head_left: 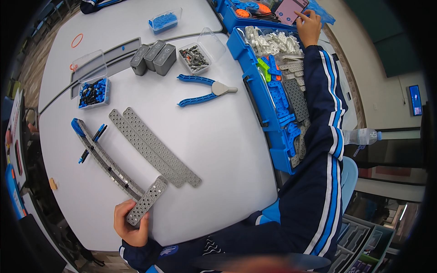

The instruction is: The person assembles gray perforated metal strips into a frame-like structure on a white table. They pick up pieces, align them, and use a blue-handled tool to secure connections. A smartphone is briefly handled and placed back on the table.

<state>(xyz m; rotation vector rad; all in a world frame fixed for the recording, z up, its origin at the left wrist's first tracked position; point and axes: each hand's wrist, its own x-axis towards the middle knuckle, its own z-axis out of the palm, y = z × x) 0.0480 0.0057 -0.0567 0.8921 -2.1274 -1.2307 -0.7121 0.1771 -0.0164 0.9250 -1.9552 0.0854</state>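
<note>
My left hand [129, 225] grips a short grey perforated beam [146, 201] at the near edge of the white table [227, 145]. Its far end touches a long grey beam assembly with a blue end [104, 159]. Two long grey perforated plates [154, 146] lie side by side just right of it. My right arm in a dark blue striped sleeve reaches far over a blue parts case [277, 91]. There my right hand [308, 27] rests its fingers on a pink tablet-like device [290, 10].
Blue-handled pliers [205, 91] lie mid-table. Behind them stand three grey blocks [154, 58], a clear box of dark pins [195, 57], a box of blue and black pieces [93, 92] and a box of blue parts [164, 21]. A water bottle [362, 135] lies right.
</note>
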